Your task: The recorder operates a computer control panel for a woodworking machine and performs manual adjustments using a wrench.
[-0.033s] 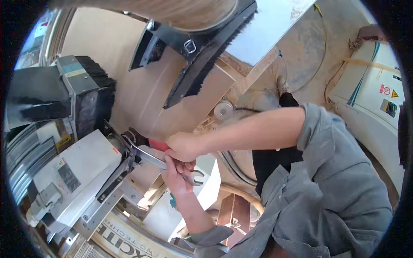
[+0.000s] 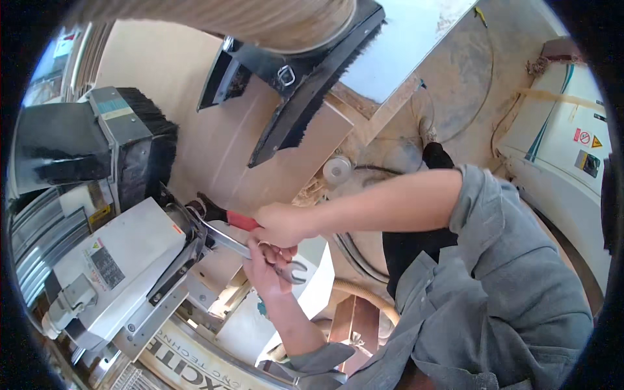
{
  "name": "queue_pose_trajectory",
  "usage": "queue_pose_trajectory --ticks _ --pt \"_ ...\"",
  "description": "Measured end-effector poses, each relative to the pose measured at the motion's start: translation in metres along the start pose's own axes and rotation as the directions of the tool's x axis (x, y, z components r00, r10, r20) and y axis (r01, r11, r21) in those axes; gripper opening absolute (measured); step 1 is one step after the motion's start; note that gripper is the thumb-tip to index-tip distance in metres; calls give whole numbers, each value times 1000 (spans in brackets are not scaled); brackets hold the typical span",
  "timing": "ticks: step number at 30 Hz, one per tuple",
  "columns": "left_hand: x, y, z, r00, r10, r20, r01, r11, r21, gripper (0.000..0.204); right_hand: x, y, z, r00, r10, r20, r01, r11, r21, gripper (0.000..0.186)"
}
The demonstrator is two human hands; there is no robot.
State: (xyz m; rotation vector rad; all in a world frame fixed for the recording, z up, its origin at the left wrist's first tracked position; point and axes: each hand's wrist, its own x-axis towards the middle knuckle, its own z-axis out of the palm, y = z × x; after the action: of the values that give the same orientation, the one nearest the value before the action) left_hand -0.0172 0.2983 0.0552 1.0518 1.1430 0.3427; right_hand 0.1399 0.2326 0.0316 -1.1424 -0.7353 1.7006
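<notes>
My left hand [image 2: 265,263] is closed round a silver open-ended wrench [image 2: 227,240]. One open jaw sticks out past my fingers; the far end reaches the collar under the white spindle motor [image 2: 120,260]. Just above it, my right hand [image 2: 284,224] grips a red-handled tool [image 2: 242,220]. Its dark head lies at the same collar, and its exact shape there is hard to make out. The two hands are close together, apparently touching, and the two handles run side by side. My fingers hide part of both handles.
A black brush-skirted dust hood [image 2: 286,123] with a thick ribbed hose [image 2: 260,19] hangs above a brown board [image 2: 214,149]. Left stands another black brush-edged piece [image 2: 140,143]. A white cabinet [image 2: 559,143] is at the right; cables and dust lie on the floor.
My right forearm and hand sit slightly lower. The red handle, blurred before, now shows sharply. Both hands keep their grips, and the view has shifted a little.
</notes>
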Motion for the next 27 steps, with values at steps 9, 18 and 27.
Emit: queue_pose_trajectory --ticks 9,18,27 --pt "5 11 -33 989 143 -36 -143 990 0 21 -148 52 -22 995 -32 -94 19 991 -135 15" --pt "16 9 -28 987 129 -92 -128 992 21 23 -268 92 -24 933 95 -346 -59 992 114 11" --pt "3 12 -20 897 377 -232 -196 807 557 35 -302 64 -58 600 -81 -796 307 942 136 11"
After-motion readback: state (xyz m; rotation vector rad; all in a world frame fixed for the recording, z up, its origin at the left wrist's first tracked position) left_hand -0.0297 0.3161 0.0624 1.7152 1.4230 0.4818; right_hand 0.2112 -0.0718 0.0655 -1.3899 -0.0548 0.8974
